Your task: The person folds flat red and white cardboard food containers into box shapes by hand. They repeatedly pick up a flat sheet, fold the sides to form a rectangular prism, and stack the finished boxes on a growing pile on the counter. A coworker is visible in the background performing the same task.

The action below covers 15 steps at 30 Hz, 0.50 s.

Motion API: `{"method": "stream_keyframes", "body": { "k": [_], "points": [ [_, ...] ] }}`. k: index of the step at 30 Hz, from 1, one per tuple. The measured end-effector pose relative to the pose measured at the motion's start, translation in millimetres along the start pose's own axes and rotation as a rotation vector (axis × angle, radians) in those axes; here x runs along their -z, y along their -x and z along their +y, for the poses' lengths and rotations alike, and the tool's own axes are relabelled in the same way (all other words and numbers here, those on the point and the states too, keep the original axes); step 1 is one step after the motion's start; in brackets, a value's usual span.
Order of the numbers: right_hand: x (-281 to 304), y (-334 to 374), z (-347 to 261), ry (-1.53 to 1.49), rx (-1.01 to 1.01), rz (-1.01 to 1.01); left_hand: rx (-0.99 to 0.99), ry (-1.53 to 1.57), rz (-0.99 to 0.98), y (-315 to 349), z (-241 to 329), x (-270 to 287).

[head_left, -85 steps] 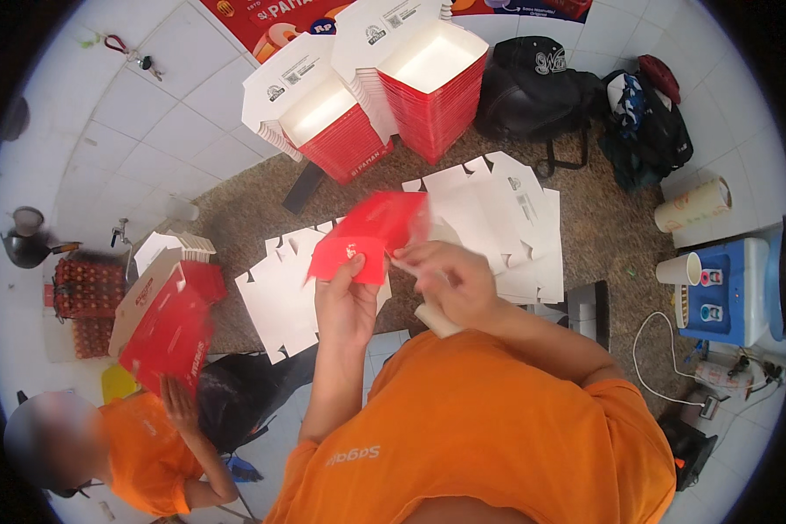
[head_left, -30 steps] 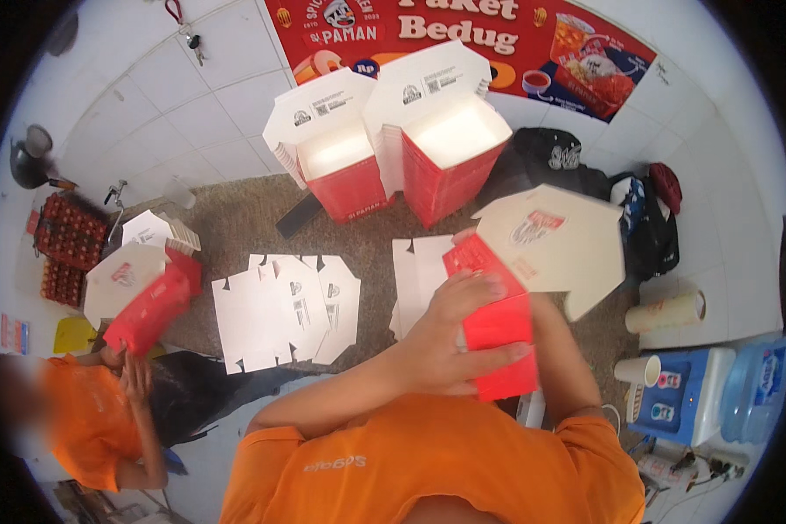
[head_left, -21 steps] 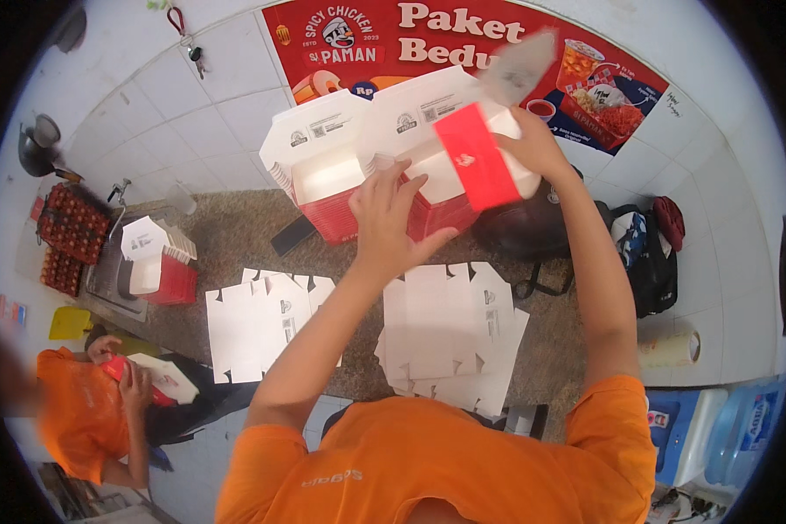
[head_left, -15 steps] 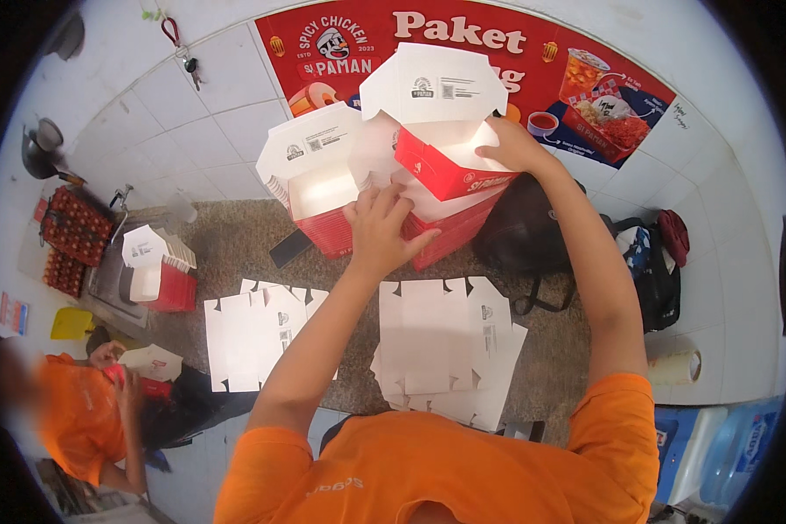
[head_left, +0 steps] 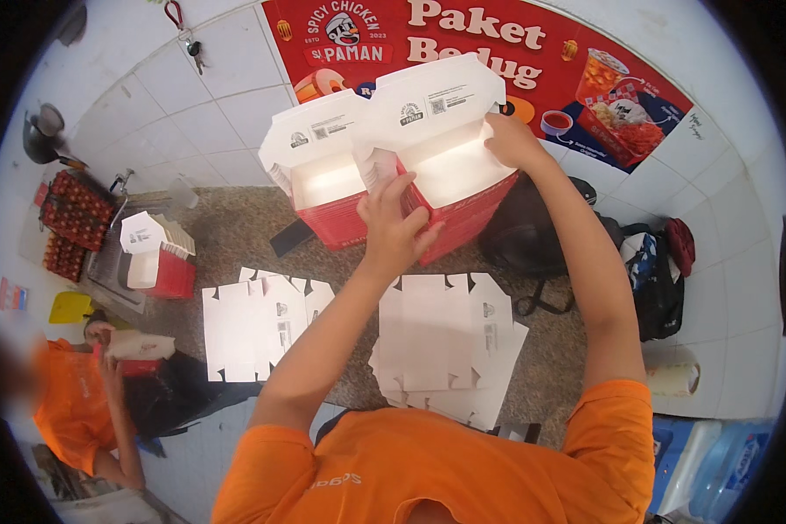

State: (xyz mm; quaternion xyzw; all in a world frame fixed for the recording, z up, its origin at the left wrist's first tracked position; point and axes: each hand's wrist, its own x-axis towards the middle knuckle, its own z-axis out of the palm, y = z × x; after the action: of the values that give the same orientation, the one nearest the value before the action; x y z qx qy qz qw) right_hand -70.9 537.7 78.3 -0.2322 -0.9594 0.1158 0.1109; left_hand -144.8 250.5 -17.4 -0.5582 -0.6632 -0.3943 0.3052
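Two tall stacks of nested red takeaway boxes with white insides and raised white lids stand side by side on the counter. My right hand [head_left: 510,143] grips the right wall of the top box [head_left: 452,170] on the right-hand stack, its fingertips inside the rim. At that box's front left corner, my left hand [head_left: 393,225] has its bent fingers on the red edge, between the two stacks. The left-hand stack [head_left: 330,188] is beside it, untouched. Nearer to me lie flat white box blanks [head_left: 437,336] and another pile of blanks [head_left: 249,332], under my forearms' reach.
A smaller stack of boxes [head_left: 162,271] stands at the left by the sink, near egg trays [head_left: 77,210]. A co-worker in orange [head_left: 79,402] handles a box at lower left. Black bags [head_left: 533,227] lie right of the stacks; a dark flat object [head_left: 291,237] lies left.
The top box has come down and settled, nested onto the right-hand stack, with both hands still on it. The co-worker's box has tilted, its lid lower.
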Motion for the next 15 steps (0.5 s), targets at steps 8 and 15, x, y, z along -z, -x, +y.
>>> {"method": "stream_keyframes", "body": {
  "k": [8,15],
  "points": [
    [-6.7,-1.5,-2.0,0.147,0.032,-0.032,0.093,-0.005,-0.033,12.6,10.3,-3.8],
    [3.3,30.2,-27.8,0.004,-0.08,0.425,0.078,0.36,-1.113,162.8,99.6,1.4]
  ]
}}
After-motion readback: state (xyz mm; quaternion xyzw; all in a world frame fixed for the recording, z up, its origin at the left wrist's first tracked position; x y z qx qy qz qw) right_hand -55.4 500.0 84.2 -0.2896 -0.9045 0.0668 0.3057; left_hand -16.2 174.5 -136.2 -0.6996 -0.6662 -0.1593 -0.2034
